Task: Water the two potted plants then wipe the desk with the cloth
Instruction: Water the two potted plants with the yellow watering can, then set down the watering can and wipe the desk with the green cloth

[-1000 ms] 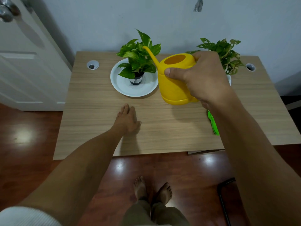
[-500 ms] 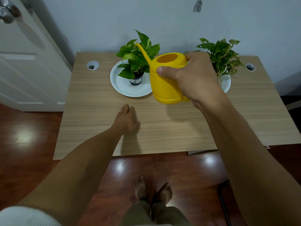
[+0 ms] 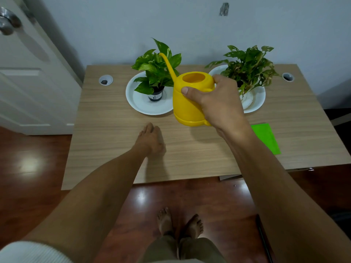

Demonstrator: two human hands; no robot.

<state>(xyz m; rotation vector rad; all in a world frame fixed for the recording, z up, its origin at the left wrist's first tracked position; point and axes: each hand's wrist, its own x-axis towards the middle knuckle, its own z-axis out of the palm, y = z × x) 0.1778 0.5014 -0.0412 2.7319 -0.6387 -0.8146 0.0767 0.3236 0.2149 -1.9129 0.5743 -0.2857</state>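
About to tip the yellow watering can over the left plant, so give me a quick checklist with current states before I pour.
1. Grip on can: right hand closed on the handle of the yellow watering can - ok.
2. Spout aim: spout tip sits among the leaves of the left potted plant, above its pot - ok.
3. Catch plate: white plate lies under the pot - ok.
4. Left hand: flat on the desk, apart from the plate - ok.
5. Water level in the can: opening shows only yellow inside - cannot tell.
6. Green cloth: on the desk, away from the spout - ok.
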